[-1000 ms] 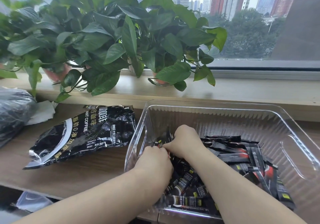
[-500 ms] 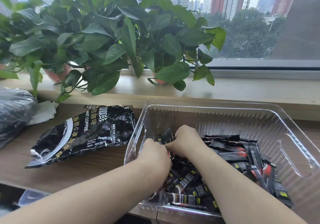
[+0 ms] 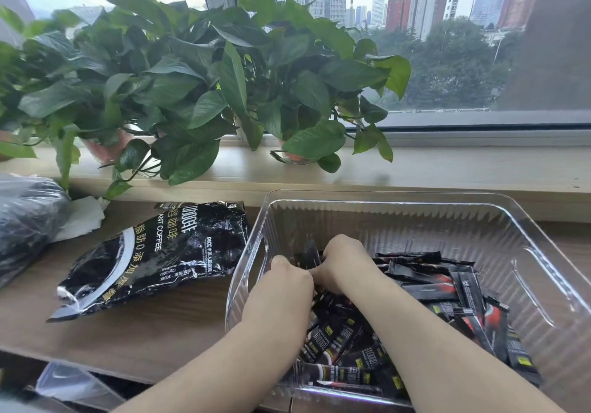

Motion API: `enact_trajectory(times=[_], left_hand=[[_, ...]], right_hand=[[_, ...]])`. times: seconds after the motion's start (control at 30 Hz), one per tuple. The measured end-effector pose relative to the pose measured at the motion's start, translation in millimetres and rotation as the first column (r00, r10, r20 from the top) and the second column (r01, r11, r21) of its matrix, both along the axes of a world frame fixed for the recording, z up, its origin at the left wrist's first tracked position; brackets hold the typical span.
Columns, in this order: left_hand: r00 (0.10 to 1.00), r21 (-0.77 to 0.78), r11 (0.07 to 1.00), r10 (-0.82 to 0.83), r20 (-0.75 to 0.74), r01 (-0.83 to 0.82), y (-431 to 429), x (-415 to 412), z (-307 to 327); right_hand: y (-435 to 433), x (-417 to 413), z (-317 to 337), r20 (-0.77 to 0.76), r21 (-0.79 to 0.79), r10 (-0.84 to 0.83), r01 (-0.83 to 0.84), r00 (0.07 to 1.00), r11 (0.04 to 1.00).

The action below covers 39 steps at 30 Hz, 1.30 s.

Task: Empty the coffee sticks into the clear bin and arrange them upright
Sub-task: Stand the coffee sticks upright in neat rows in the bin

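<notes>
A wooden desk [image 3: 153, 326] runs below a windowsill carrying potted plants [image 3: 192, 86]. The clear bin [image 3: 415, 197] stands on the desk at right. An opened black coffee bag [image 3: 153, 252] lies flat just beside the bin's left wall. Loose coffee sticks [image 3: 447, 288] lie flat and heaped across the bin floor. Both hands are inside the bin at its left end, touching each other. The right hand [image 3: 345, 262] has its fingers curled and pinches a few sticks held upright against the left wall. The left hand [image 3: 281, 288] is curled, knuckles up, among the sticks; its fingertips are hidden, so its grip cannot be determined.
</notes>
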State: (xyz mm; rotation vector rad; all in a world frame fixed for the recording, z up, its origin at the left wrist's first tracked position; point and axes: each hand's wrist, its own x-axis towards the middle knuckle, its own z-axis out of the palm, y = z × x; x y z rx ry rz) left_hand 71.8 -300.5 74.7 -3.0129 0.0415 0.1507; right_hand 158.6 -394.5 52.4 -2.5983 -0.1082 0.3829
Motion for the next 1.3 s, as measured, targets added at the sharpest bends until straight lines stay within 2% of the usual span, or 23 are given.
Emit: enact_trajectory(times=[0.1, 0.23, 0.53, 0.7, 0.97, 1.17, 1.3], left_hand=[[0.995, -0.079, 0.993, 0.096, 0.035, -0.093, 0, -3, 2], [0.992, -0.083, 0.991, 0.113, 0.047, -0.109, -1, 0, -2], [0.996, 0.166, 0.985, -0.054, 0.066, 0.042, -4, 5, -17], [0.993, 0.043, 0.998, 0.029, 0.113, -0.035, -3, 9, -21], [0.999, 0.116, 0.993, -0.013, 0.050, 0.007, -4, 3, -30], [1.000, 0.051, 0.999, -0.013, -0.014, 0.014, 3, 4, -28], [0.998, 0.070, 0.997, -0.026, -0.056, 0.030, 2, 5, -27]], right_hand=[[0, 1, 0, 0.005, -0.018, 0.007, -0.006, 1.000, 1.000], [0, 0, 0, 0.014, -0.026, 0.001, 0.000, 1.000, 1.000], [4, -6, -1, 0.053, -0.019, 0.060, -0.059, 0.997, 0.998], [3, -5, -4, 0.061, 0.057, 0.038, -0.041, 0.997, 0.998], [3, -10, -2, 0.088, 0.014, 0.055, -0.057, 0.995, 0.998], [7, -4, -4, 0.071, -0.051, 0.053, -0.050, 0.996, 0.997], [6, -1, -5, 0.089, -0.058, 0.047, -0.042, 0.995, 0.997]])
